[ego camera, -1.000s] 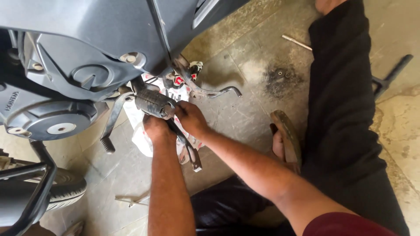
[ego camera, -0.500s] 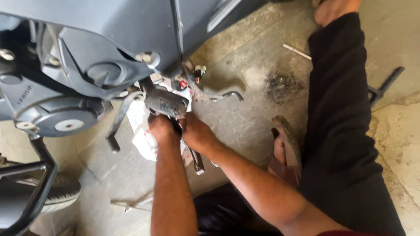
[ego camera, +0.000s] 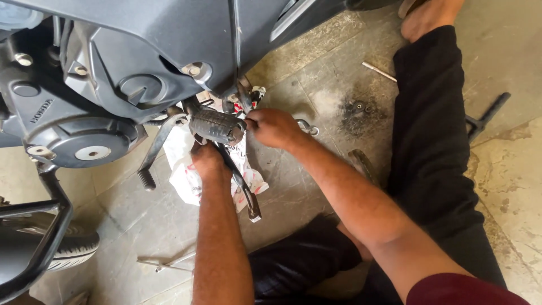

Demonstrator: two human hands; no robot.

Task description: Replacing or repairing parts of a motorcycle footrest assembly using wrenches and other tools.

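From the head camera, the right hand [ego camera: 275, 127] has moved off the stand lever [ego camera: 237, 178] up to the end of the footrest [ego camera: 217, 125], fingers pinched there. The left hand [ego camera: 208, 160] stays beneath, fingers curled on the lever. The footrest lies crosswise under the motorcycle [ego camera: 130, 62], its end pointing right, above a white rag [ego camera: 183, 169] on the floor [ego camera: 316, 68].

Left hand [ego camera: 208, 160] clenched; right hand [ego camera: 275, 127] pinching; both forearms extended.
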